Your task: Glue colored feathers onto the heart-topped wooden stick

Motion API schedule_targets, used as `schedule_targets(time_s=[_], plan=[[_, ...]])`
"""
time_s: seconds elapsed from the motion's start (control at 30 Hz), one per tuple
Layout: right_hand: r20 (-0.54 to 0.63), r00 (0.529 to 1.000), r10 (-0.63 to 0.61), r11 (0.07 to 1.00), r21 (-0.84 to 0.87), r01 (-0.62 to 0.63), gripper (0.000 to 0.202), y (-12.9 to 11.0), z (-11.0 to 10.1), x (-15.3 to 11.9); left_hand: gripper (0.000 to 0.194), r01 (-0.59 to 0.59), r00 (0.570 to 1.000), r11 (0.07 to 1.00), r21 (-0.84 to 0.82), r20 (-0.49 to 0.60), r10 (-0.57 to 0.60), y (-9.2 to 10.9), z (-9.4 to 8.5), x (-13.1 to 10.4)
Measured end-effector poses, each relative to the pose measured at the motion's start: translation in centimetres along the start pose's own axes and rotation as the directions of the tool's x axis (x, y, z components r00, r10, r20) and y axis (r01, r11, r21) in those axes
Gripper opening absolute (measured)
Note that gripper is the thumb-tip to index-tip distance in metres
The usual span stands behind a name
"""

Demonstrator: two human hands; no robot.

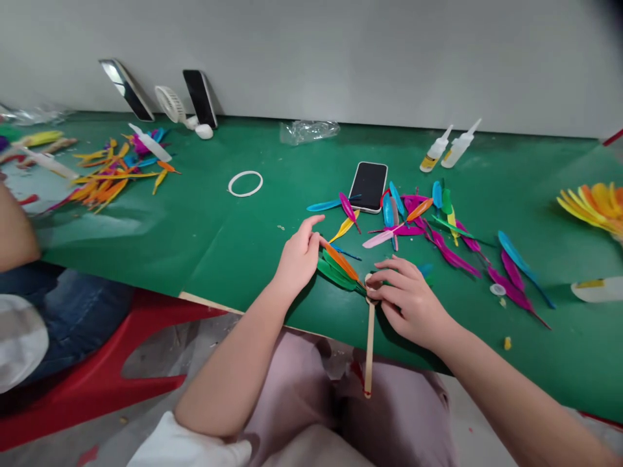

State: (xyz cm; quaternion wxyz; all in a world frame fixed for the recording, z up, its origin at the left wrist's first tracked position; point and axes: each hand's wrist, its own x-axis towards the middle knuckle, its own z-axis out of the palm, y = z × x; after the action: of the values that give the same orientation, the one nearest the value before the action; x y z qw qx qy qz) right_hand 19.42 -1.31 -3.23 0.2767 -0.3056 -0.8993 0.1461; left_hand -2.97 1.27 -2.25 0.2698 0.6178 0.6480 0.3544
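Observation:
A wooden stick (370,347) reaches over the table's front edge, its round head partly hidden under my right hand (411,298). The fingers of that hand are bent and pressed on the round head. Green feathers (335,271) and an orange feather (344,261) fan out to the left from the head. At their outer tips is my left hand (300,253), with its index finger stretched out and thumb close to the orange feather's tip. Loose feathers in blue, magenta and yellow, such as a magenta feather (452,254), lie beyond both hands.
A phone (368,186), two glue bottles (435,150) (461,146), a white ring (245,184) and clear plastic (310,131) lie or stand farther back on the green table (219,240). A person's arm (17,227) is at the left, near more feathers (114,185).

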Motion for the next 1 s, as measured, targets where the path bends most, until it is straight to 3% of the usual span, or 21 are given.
schedule_targets(time_s=[0.27,0.43,1.0], plan=[[-0.01,0.999,-0.035,0.999,-0.017,0.035,0.02,0.2,-0.1,-0.1,0.034,0.034,0.999,0.999,0.02,0.02,-0.035,0.1,-0.2,-0.2],[-0.011,0.999,-0.039,0.999,-0.016,0.039,0.021,0.3,-0.1,0.0,0.045,0.011,0.998,1.0,0.013,0.069,-0.012,0.3,0.0,-0.2],[0.002,1.0,-0.03,0.999,-0.028,0.03,0.022,0.3,-0.1,-0.1,0.037,-0.086,0.996,0.995,0.043,0.024,0.085,0.5,1.3,0.5]])
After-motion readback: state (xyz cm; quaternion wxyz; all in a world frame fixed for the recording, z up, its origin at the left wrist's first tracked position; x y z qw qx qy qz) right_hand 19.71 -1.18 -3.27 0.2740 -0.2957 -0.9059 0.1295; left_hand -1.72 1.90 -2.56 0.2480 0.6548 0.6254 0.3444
